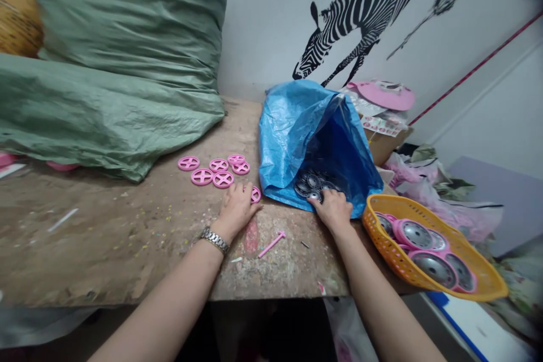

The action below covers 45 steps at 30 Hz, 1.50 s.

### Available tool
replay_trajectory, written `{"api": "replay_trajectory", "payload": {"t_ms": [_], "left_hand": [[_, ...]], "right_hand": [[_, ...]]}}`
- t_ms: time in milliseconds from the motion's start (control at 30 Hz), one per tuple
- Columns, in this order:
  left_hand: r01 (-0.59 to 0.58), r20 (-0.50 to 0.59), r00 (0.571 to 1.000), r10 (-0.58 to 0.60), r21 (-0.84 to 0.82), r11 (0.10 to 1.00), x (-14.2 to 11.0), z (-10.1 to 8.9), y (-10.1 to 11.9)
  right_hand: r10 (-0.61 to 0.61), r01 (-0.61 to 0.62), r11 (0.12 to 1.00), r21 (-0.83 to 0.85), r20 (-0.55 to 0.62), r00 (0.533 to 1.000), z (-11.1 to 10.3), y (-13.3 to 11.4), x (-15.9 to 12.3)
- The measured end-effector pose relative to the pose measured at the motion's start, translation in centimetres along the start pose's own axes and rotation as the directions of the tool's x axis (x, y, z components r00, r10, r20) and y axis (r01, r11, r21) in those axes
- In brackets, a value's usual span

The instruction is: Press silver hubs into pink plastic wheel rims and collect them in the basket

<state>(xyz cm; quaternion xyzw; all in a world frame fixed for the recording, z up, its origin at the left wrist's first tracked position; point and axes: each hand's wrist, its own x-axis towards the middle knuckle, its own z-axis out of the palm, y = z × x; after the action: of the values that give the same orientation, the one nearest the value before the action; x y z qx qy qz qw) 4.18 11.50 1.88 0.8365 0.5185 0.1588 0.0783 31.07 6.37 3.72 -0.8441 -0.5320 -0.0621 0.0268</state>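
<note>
My left hand (237,209), with a metal watch at the wrist, is closed on the edge of a pink spoked plastic wheel (255,195) lying on the worn wooden table. Behind it lie several more pink wheels (223,179). At the mouth of an open blue plastic bag (282,141), my right hand (334,209) pinches a grey wheel disc (314,196); its fingertips are partly hidden. Inside the bag is a heap of similar grey discs (313,181). A pink plastic rod with a wider head (271,244) lies between my hands, and a small metal pin (305,244) is beside it.
An orange basket (394,260) holding pink-and-grey wheels (435,269) stands at the table's right edge. Large green sacks (127,28) cover the back left. A cardboard box (384,144) and pink items in plastic bags (449,203) sit behind the basket.
</note>
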Motion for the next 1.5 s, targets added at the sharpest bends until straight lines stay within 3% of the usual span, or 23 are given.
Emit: {"api": "replay_trajectory", "payload": {"t_ms": [367, 467, 567, 667, 767, 933, 1100, 1267, 1367, 1433, 1500], "left_hand": [[-0.067, -0.08, 0.995, 0.056, -0.147, 0.987, 0.2, 1.0, -0.1], [-0.103, -0.121, 0.99, 0.072, -0.269, 0.958, -0.1, 0.6, -0.1], [-0.174, -0.114, 0.983, 0.142, -0.354, 0.919, -0.3, 0.2, 0.1], [-0.268, -0.141, 0.963, 0.23, -0.437, 0.859, -0.5, -0.3, 0.4], [-0.345, -0.213, 0.938, 0.274, -0.496, 0.797, -0.6, -0.6, 0.7], [-0.382, -0.256, 0.923, 0.287, -0.528, 0.758, -0.7, -0.4, 0.7], [-0.445, -0.257, 0.895, 0.363, -0.525, 0.725, -0.9, 0.0, 1.2], [-0.435, -0.214, 0.9, 0.381, -0.52, 0.735, -1.1, -0.2, 1.9], [-0.396, -0.185, 0.916, 0.356, -0.566, 0.723, -1.0, 0.0, 2.3], [-0.318, -0.174, 0.947, 0.27, -0.637, 0.702, -0.8, 0.3, 2.5], [-0.172, -0.09, 0.983, 0.159, -0.752, 0.636, -0.7, 0.5, 2.7]], "right_hand": [[0.136, -0.104, 0.924, 0.368, -0.063, 0.989, 0.0, 1.9, 0.6], [0.16, -0.068, 0.806, 0.588, -0.106, 0.981, -0.8, 2.2, 0.8], [0.098, 0.048, 0.619, 0.784, -0.138, 0.986, -2.1, 0.9, 0.3], [-0.039, 0.08, 0.447, 0.891, -0.069, 0.997, -3.0, -1.6, -0.6], [-0.162, 0.01, 0.324, 0.946, 0.045, 0.986, -3.1, -3.9, -1.7], [-0.228, -0.126, 0.233, 0.964, 0.18, 0.957, -1.8, -5.9, -2.6], [-0.195, -0.118, 0.176, 0.977, 0.152, 0.969, -0.7, -7.4, -3.3], [-0.164, -0.077, 0.104, 0.992, 0.093, 0.982, 0.3, -8.2, -4.1], [-0.142, -0.115, 0.039, 0.993, 0.119, 0.983, 0.6, -8.0, -4.3], [-0.131, -0.14, 0.006, 0.99, 0.139, 0.982, 0.4, -7.7, -4.4], [-0.124, -0.137, -0.004, 0.991, 0.136, 0.983, 0.2, -7.5, -4.5]]}}
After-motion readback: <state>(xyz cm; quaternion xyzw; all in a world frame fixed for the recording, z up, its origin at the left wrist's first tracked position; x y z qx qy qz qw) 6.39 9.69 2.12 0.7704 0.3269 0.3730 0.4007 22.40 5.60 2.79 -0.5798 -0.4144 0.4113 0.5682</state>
